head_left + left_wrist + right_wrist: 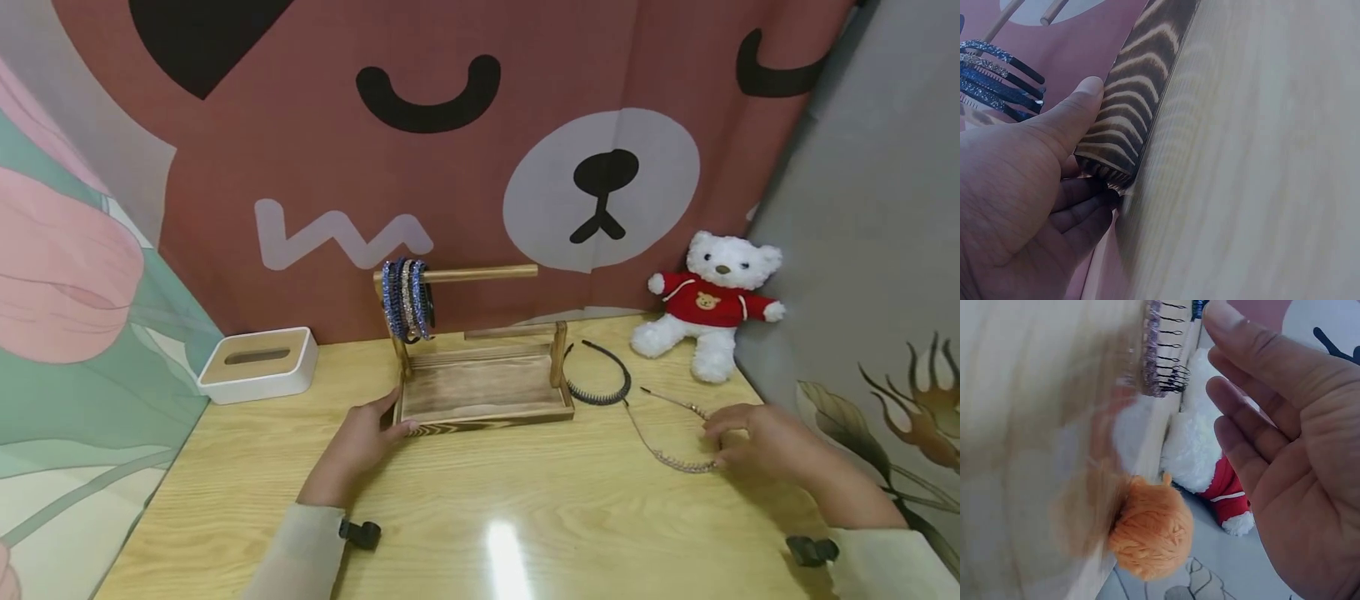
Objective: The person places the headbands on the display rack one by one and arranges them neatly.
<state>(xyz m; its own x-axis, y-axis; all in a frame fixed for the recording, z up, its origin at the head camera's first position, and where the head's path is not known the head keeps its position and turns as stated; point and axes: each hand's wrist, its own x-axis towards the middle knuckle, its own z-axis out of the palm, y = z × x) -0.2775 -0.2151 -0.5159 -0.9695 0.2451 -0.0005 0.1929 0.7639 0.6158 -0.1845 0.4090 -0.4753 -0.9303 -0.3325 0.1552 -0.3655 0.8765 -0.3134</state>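
Observation:
A wooden stand [480, 417] with a tray base and a raised bar is on the table. My left hand [367, 437] grips its front left corner, thumb on the striped front board [1125, 94] and fingers curled at its end. Several glittery headbands [407, 300], blue and silvery, hang at the bar's left end. To the stand's right lies a dark toothed headband [603, 398]. In front of that, a thin beaded headband [686, 465] lies on the table, partly covered by my right hand [765, 442]. In the right wrist view my right fingers are spread beside its toothed band [1154, 356], not closed round it.
A white teddy bear [712, 296] in a red sweater sits at the back right. At the back left is a white tissue box [258, 367] with a wooden lid. An orange fluffy ball [1152, 531] shows in the right wrist view. Patterned curtains [465, 183] enclose the wooden table [420, 525].

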